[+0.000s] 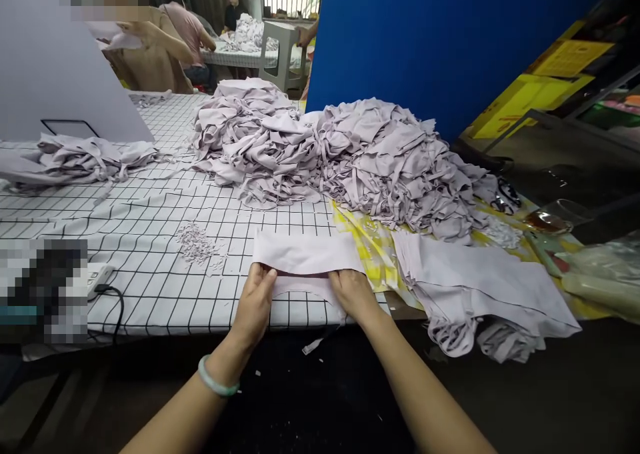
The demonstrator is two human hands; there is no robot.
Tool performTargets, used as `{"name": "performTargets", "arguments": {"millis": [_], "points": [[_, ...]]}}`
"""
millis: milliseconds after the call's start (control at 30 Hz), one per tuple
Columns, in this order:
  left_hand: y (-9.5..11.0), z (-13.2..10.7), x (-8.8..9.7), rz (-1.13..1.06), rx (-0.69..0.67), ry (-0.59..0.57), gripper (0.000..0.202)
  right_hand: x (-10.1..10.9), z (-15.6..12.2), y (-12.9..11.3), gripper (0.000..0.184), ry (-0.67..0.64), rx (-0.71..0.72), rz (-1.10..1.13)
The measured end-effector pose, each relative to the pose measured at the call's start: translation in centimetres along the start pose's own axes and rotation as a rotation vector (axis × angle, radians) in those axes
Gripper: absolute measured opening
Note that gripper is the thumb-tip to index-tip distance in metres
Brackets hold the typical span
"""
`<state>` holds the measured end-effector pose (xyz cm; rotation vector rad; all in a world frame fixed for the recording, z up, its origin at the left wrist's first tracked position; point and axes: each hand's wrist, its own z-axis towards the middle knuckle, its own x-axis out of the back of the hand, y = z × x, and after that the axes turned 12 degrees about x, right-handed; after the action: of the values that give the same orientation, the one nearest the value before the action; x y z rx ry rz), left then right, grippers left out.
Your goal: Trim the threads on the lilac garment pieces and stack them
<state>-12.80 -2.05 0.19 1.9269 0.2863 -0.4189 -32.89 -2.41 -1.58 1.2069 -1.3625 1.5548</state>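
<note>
A pale lilac fabric garment [307, 251] is stretched out flat between my hands near the table's front edge. It looks like a strapped band top, but its exact kind is unclear. My left hand [254, 304], with a pale green bangle on the wrist, pinches its left end, thumb on top. The right end is gripped by my right hand [354, 294], whose fingers are partly hidden by cloth. Below that hand a thin strap with a small pale tag [313, 346] hangs over the edge. To the right, a layered stack of like garments [480, 274] overhangs the table.
Large heaps of lilac garments [260, 134] lie across the checked tablecloth [150, 294]. Small cloth scraps [197, 244] form a pile left of centre. A blue board [425, 41] rises behind; a drinking glass [550, 217] stands right. Other people work at the back.
</note>
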Motion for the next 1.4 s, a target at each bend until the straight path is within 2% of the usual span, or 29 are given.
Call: {"name": "performTargets", "arguments": {"millis": [67,133,200,233,267,333,400,433,500,567,667,733,833,1000,1067,1167,1267,1333,1400], "points": [[0.0,-1.3,1.2,0.130,0.072,0.028,0.046,0.5,-0.5,0.4,0.036,-0.043,-0.007,0.025],[0.7,-2.6,2.7,0.330,0.137,0.058,0.047,1.8,-1.7,0.9,0.037,-0.074,0.003,0.131],[2.3,-3.2,4.0,0.603,0.120,0.045,0.037,3.8,-3.4,1.6,0.037,-0.115,0.052,0.323],[3.3,-3.0,4.5,0.760,0.067,0.056,0.034,5.0,-4.2,2.0,0.036,-0.141,0.074,0.433],[4.3,-2.5,4.7,0.920,-0.015,0.103,0.034,6.2,-4.7,2.4,0.036,-0.163,0.083,0.529],[6.1,-0.4,4.7,1.223,-0.206,0.304,0.038,8.0,-4.9,3.5,0.036,-0.145,0.031,0.660],[7.1,2.7,4.1,1.480,-0.296,0.488,0.039,8.3,-3.6,4.5,0.035,0.003,-0.087,0.664],[7.2,4.3,3.8,1.584,-0.277,0.506,0.037,7.9,-2.6,5.1,0.033,0.093,-0.147,0.611],[7.1,6.8,3.4,1.705,-0.212,0.447,0.028,6.5,-0.3,6.0,0.025,0.221,-0.229,0.454],[6.9,8.0,3.7,1.715,-0.197,0.408,0.022,4.8,1.5,6.6,0.021,0.271,-0.233,0.325],[6.6,7.8,4.7,1.663,-0.242,0.487,0.024,3.1,2.7,7.1,0.024,0.322,-0.168,0.263],[6.6,7.2,5.1,1.646,-0.277,0.535,0.023,2.6,2.9,7.0,0.026,0.342,-0.139,0.251],[6.5,7.0,4.9,1.634,-0.305,0.526,0.016,2.4,3.2,6.6,0.025,0.322,-0.137,0.261],[6.7,7.3,4.9,1.528,-0.301,0.573,0.015,2.3,3.7,6.0,0.030,0.303,-0.182,0.438],[6.8,6.7,5.2,1.522,-0.336,0.620,0.013,2.1,3.7,6.2,0.030,0.323,-0.206,0.556],[6.5,5.3,5.5,1.532,-0.409,0.677,0.011,1.6,3.7,6.8,0.041,0.346,-0.209,0.666],[5.9,4.9,5.4,1.595,-0.406,0.637,0.010,1.2,3.9,7.1,0.047,0.338,-0.230,0.678],[5.7,5.2,5.3,1.631,-0.410,0.602,0.013,1.0,4.1,7.1,0.049,0.337,-0.247,0.654],[5.7,5.7,5.5,1.619,-0.427,0.614,0.017,0.9,4.3,7.0,0.049,0.337,-0.269,0.630]]}}
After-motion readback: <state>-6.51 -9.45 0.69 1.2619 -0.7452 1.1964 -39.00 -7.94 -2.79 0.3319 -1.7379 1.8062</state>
